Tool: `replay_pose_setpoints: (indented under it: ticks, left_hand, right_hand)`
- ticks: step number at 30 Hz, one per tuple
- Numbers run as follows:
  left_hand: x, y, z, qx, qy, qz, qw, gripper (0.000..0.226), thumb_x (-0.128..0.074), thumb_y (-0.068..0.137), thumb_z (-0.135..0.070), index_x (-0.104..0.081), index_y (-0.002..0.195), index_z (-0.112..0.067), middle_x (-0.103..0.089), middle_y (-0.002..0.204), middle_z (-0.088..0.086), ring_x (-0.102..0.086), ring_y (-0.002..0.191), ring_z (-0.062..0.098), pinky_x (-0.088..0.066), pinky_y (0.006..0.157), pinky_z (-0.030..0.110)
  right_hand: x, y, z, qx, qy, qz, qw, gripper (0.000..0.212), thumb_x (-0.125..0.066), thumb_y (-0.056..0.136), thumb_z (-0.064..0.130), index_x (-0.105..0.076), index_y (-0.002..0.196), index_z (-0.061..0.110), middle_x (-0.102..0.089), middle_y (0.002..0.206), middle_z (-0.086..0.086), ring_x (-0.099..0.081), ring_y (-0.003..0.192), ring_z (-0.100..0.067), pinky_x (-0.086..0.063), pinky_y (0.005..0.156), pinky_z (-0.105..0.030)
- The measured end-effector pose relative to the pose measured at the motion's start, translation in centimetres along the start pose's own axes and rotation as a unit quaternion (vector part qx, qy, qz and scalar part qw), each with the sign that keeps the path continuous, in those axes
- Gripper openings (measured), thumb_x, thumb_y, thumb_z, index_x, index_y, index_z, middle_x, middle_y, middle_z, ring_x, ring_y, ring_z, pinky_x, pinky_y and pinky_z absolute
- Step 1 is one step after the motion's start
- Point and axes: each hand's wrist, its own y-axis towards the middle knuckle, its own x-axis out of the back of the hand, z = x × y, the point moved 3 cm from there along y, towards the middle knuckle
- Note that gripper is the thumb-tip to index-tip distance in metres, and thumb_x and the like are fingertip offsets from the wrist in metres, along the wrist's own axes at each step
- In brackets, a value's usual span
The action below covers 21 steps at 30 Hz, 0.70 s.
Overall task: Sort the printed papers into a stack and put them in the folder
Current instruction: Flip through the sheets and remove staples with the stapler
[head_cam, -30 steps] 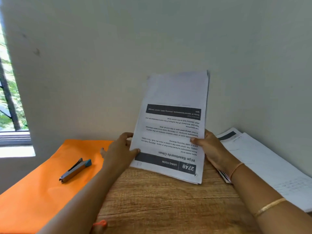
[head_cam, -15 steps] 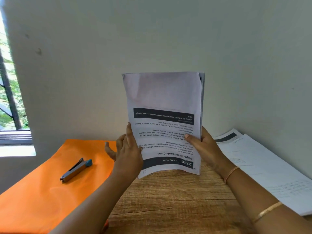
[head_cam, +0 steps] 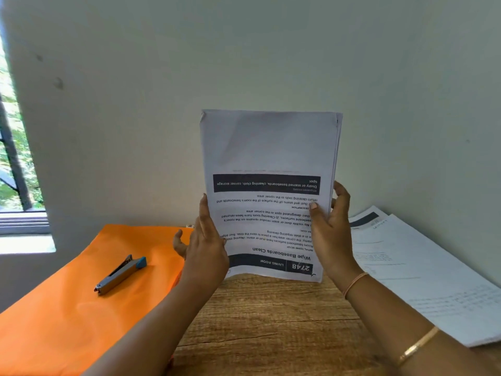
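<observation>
Mid-task view. Stack of printed papers (head_cam: pixel 271 147), held upright between both hands, lower edge on or just above the wooden table (head_cam: pixel 271 321); top sheet facing the camera, print upside down. Left hand (head_cam: pixel 207 248): flat and wide, straight fingers pressed along the stack's left edge, thumb spread clear of it. Right hand (head_cam: pixel 332 234): gripping the right edge, thumb (head_cam: pixel 313 206) on the front sheet, fingers behind. Edges nearly flush, with a slight stagger at the upper right corner and a bent upper left corner. Judged as squaring the stack: gathering largely done, alignment almost done.

Orange folder (head_cam: pixel 67 321), flat on the left part of the table, well apart from the stack, apparently closed; stapler (head_cam: pixel 120 274) lying on top of it. Nothing from the stack inside yet. Further printed sheets (head_cam: pixel 433 280), spread on the table at right against the wall, outside the stack; part of the sorting or not, unclear.

Left to do, by this reading: finishing the squaring, possibly adding the sheets at right, clearing the stapler, opening the folder, sliding the stack in.
</observation>
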Motion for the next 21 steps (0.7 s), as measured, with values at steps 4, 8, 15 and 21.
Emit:
replay_pose_setpoints:
  ticks: [4, 8, 15, 21]
  left_hand:
    - [-0.1, -0.1, -0.2, -0.014, -0.021, 0.011, 1.000, 0.092, -0.052, 0.086, 0.003, 0.014, 0.137, -0.035, -0.025, 0.146, 0.007, -0.042, 0.124, 0.021, -0.005, 0.110, 0.043]
    - [0.1, 0.1, -0.2, -0.027, -0.052, -0.011, 0.998, 0.088, -0.050, 0.086, 0.005, 0.009, 0.139, -0.034, -0.027, 0.136, 0.007, -0.044, 0.110, 0.019, -0.015, 0.105, 0.042]
    - [-0.4, -0.4, -0.3, 0.005, -0.039, 0.057, 0.998, 0.096, -0.052, 0.086, 0.002, 0.023, 0.131, -0.039, -0.020, 0.146, 0.008, -0.040, 0.123, 0.021, -0.012, 0.107, 0.038]
    - [-0.8, -0.3, 0.2, 0.004, 0.004, 0.076, 0.997, 0.104, -0.052, 0.086, 0.000, 0.039, 0.126, -0.032, -0.023, 0.140, 0.006, -0.042, 0.116, 0.018, -0.011, 0.092, 0.029]
  right_hand:
    - [-0.4, -0.1, 0.2, -0.003, -0.008, 0.025, 1.000, 0.036, -0.039, 0.099, 0.005, -0.038, 0.130, 0.023, -0.058, 0.115, 0.007, -0.061, 0.098, -0.005, -0.049, 0.071, -0.013]
    - [0.0, 0.5, 0.6, -0.002, 0.031, 0.026, 0.999, 0.038, -0.036, 0.099, 0.000, -0.041, 0.128, 0.025, -0.059, 0.105, 0.016, -0.061, 0.080, 0.011, -0.050, 0.064, -0.010]
    - [-0.6, -0.2, -1.9, -0.078, 0.072, 0.056, 0.993, 0.030, -0.037, 0.101, 0.008, -0.047, 0.104, 0.036, -0.062, 0.106, 0.008, -0.061, 0.101, -0.017, -0.054, 0.084, -0.035]
    - [-0.4, 0.3, -2.9, -0.120, 0.080, 0.044, 0.989, 0.021, -0.043, 0.100, 0.012, -0.055, 0.096, 0.029, -0.065, 0.098, 0.005, -0.063, 0.096, -0.018, -0.053, 0.080, -0.035]
